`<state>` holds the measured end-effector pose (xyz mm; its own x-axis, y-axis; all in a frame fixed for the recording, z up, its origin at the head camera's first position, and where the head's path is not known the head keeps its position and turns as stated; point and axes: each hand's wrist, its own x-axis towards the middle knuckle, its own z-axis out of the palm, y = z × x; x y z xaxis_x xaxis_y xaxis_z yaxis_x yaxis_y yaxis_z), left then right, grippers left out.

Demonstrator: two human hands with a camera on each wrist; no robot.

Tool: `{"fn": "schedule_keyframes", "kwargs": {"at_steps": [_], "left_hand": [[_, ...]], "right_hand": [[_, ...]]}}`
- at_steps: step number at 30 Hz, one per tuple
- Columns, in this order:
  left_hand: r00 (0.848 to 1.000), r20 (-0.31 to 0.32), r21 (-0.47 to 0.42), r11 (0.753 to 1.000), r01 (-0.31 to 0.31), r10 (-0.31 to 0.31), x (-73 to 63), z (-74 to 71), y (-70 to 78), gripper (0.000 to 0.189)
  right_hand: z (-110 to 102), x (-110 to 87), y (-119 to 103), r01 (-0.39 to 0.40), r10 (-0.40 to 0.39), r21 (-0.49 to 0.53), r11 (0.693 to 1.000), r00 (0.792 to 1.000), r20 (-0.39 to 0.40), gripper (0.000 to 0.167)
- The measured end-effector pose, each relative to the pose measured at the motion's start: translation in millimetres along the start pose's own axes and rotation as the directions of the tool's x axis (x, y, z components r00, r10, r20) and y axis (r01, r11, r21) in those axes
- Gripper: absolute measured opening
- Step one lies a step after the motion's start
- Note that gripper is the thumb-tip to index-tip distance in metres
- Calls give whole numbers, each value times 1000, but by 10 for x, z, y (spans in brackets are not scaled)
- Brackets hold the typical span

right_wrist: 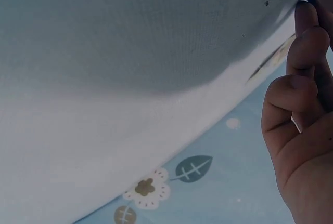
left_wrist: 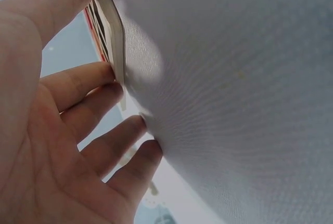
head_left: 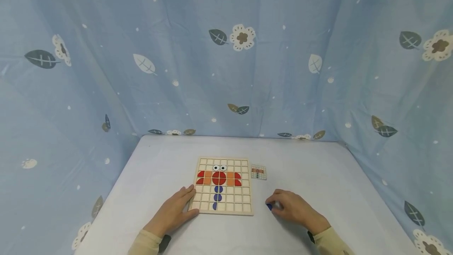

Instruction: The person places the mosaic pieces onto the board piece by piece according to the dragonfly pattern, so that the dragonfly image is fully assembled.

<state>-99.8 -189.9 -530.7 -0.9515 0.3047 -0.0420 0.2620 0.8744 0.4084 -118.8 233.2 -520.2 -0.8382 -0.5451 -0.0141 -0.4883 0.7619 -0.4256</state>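
A square wooden grid board point(head_left: 233, 207) lies on the table with coloured tiles set in its cells. They form a figure: two eye tiles point(head_left: 220, 168), a red round body point(head_left: 219, 178), orange squares with red tips at each side, and blue pieces point(head_left: 218, 189) running down below. My left hand point(head_left: 174, 209) rests at the board's left edge, thumb at the near corner and fingers spread along the side. To the right of the board, my right hand point(head_left: 293, 207) pinches a small blue tile point(head_left: 269, 206) between thumb and fingers, low over the table.
A small pattern card point(head_left: 259, 172) showing a similar figure lies just right of the board. The white-covered table point(head_left: 301, 160) ends at the back against a blue curtain point(head_left: 276, 82) printed with leaves and flowers.
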Motion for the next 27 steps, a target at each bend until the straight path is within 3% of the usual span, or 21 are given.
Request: {"fn": "schedule_keyframes", "kwargs": {"at_steps": [10,27], "left_hand": [[1000,3,8,1000,4,-4,3,4,-3,77],[1000,-5,4,1000,-12,12,-1,2,-8,76]], "right_hand": [[24,9,-69,-56,56,-24,998,998,-2,22],[5,10,-73,-28,22,-74,997,996,-88,23]]}}
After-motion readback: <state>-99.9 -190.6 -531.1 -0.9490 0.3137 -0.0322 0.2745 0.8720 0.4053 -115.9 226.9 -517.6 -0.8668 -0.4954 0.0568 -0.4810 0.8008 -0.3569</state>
